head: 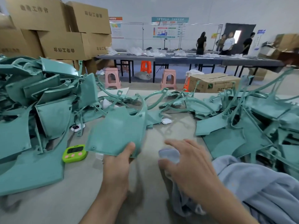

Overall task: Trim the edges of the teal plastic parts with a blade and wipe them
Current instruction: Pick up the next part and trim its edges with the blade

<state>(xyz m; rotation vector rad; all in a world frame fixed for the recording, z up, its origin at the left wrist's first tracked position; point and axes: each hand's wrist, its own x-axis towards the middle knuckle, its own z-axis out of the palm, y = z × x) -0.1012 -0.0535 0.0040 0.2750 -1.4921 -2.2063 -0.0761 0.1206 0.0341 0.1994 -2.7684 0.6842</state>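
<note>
My left hand (pixel 119 160) pinches the near edge of a flat teal plastic panel (pixel 116 131) and holds it tilted up above the table. A curved teal strip rises from that panel's far right corner. My right hand (pixel 186 160) is just right of it, fingers spread, with a fold of pale blue cloth (pixel 169 155) under the palm and thumb. The cloth (pixel 258 188) trails off to the lower right in a big heap. No blade is visible in either hand.
Heaps of teal parts lie on the left (pixel 40 101) and on the right (pixel 258 120) of the grey table (pixel 48 204). A green timer (pixel 74 153), a small white camera (pixel 75 127) and a white earbud case (pixel 166 121) lie between them. Cardboard boxes, stools and several people stand beyond.
</note>
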